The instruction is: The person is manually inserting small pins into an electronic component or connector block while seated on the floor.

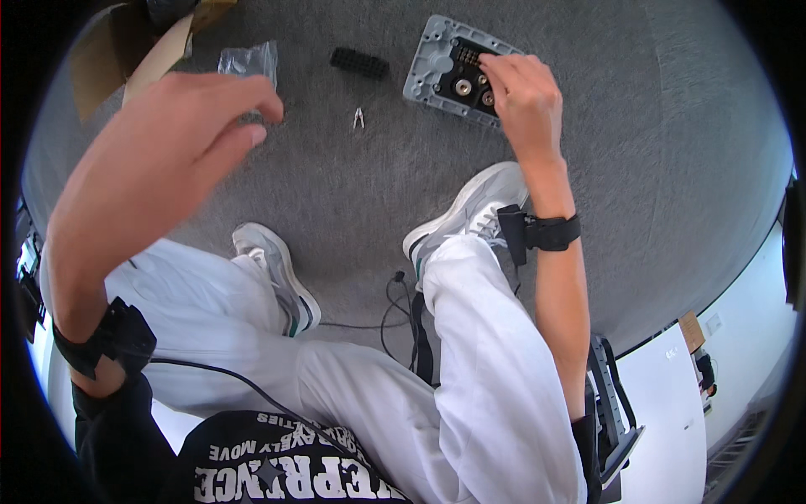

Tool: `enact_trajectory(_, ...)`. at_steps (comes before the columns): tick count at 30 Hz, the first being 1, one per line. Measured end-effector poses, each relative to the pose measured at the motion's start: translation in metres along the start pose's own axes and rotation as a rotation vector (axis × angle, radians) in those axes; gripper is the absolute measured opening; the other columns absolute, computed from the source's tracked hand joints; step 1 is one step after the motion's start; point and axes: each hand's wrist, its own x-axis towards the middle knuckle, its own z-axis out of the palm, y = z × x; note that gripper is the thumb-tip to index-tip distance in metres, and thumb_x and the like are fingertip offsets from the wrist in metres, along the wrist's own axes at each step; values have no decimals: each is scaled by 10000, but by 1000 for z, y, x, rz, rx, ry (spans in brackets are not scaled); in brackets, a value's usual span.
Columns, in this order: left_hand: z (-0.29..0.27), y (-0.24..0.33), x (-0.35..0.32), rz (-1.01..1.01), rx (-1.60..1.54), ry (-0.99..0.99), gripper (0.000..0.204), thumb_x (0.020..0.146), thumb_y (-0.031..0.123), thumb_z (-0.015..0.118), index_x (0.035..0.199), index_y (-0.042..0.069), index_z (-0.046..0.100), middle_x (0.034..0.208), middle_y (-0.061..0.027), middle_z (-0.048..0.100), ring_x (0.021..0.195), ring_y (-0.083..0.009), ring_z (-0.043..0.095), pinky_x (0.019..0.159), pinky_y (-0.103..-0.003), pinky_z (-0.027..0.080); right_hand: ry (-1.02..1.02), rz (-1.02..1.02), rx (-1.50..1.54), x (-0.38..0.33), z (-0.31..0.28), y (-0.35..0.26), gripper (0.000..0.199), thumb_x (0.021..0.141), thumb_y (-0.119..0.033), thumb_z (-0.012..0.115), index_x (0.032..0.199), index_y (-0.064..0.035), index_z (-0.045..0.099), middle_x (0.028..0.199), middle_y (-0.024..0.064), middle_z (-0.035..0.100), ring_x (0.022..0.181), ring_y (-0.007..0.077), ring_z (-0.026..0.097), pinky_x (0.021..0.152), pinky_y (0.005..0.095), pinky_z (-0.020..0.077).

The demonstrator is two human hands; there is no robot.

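Observation:
My left hand (168, 143) hangs in the air at the left, its thumb and forefinger apart with nothing between them. Over a grey tray-like housing (430, 63) at the far right, my right hand (529, 97) has its fingertips pinched together; whatever they hold is hidden. The housing carries a black plate (449, 82) with a round metal, gear-like part (463, 86), smaller round parts beside it and a group of small pegs or holes near my fingertips. My right hand covers part of the plate.
A black ridged block (358, 62), small pliers (358, 118) and a clear plastic bag (250, 60) lie on the grey floor. An opened cardboard box (109, 59) stands far left. Near my shoes (474, 206) runs a black cable (386, 315). A white surface (663, 420) is at lower right.

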Motion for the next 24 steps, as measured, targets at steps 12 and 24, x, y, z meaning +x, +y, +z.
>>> enact_trajectory(12,79,-10,64,148,-17,-137,224,1049,180,518,1108,26,669,951,-167,693,839,-302,688,786,-411,535,14,15,79,-1,-36,-29,48,845,-22,729,891,-9,726,860,138,706,829,326,670,776,406,509)
enact_trajectory(24,201,5,125,-122,409,-63,556,946,315,721,1428,133,512,1184,-152,717,1105,-325,683,924,-364,542,77,185,63,-40,-66,-45,83,824,24,730,894,-19,727,808,122,679,760,297,647,708,372,503)
